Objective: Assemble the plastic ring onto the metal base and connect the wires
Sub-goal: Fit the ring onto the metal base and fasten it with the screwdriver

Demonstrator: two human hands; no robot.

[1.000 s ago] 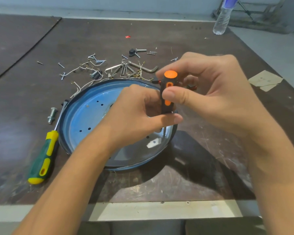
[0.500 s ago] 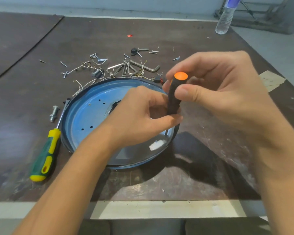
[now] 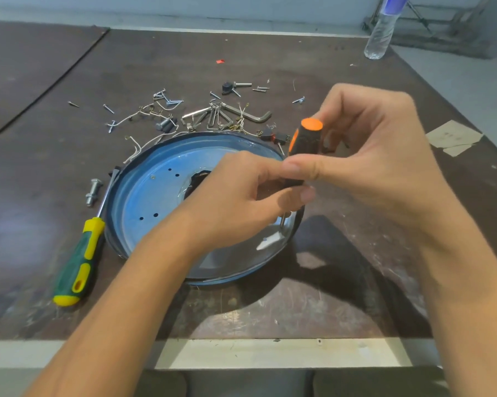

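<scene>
Two hands hold orange-black screwdriver [image 3: 303, 144] upright at 3 o'clock on metal base [image 3: 144, 202]: right hand [image 3: 370, 156] grips handle, left hand [image 3: 235, 202] pinches lower end.

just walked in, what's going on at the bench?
A person is driving a screw at the right rim of the round metal base, which already has the black plastic ring around its edge. The right hand grips the orange-and-black screwdriver by the top of its handle, while the left hand pinches its lower end. A green-and-yellow screwdriver lies unused to the left. Loose wires, hex keys and screws lie beyond the base.
</scene>
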